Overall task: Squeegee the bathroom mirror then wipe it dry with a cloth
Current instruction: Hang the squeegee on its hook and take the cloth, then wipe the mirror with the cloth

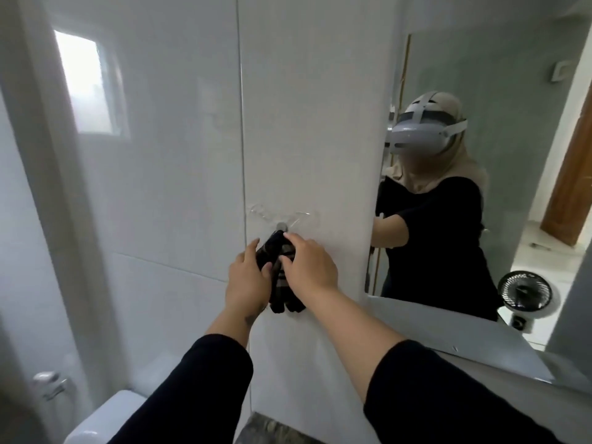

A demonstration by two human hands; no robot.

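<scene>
Hanging from its wall hook (282, 225), dark checked cloth (278, 267), left hand (246, 283) clasping it, right hand (309, 267) fingers closed on top: tugging risks detaching adhesive hook.

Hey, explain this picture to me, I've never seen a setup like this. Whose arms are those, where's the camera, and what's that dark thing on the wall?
There is no machine here: the arms belong to a person in black sleeves. The single picture comes from a camera worn on their head, looking forward and down. The grey headset shows in the reflection in the wall mirror on the right. Both hands meet on a dark checked cloth hanging from a small metal hook on the white tiled wall. The left hand grips its left edge; the right hand lies over its upper part. A small black fan is also reflected, and a white toilet sits at the lower left.
</scene>
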